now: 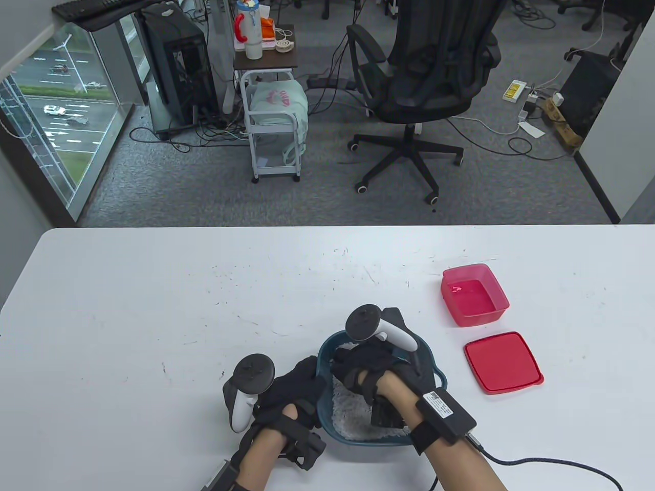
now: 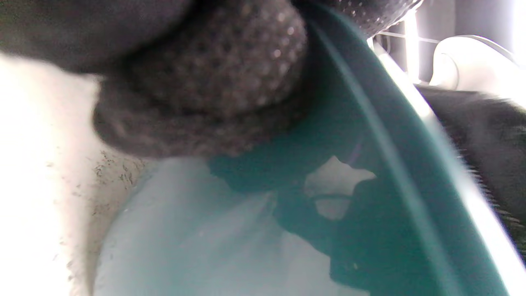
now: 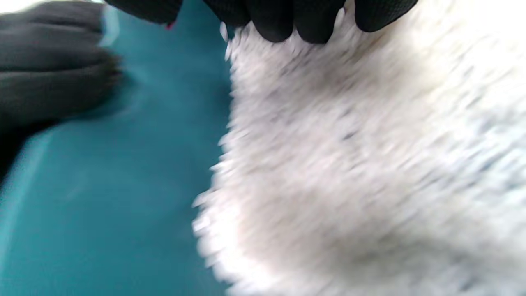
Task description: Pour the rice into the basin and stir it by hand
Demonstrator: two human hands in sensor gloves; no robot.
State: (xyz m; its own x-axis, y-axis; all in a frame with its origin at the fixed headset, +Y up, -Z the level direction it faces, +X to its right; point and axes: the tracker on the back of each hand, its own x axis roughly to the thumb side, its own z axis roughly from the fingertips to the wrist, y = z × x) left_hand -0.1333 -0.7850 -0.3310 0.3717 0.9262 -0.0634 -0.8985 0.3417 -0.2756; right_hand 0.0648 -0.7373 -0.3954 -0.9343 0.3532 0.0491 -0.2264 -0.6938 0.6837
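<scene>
Loose, light rice shifts easily, so the right hand rakes it with fingers curled, holding nothing, while the left hand grips the slick basin rim.

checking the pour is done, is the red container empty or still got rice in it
Empty: the red container stands upright and open with a bare bottom, its lid beside it. The rice lies in the basin.
</scene>
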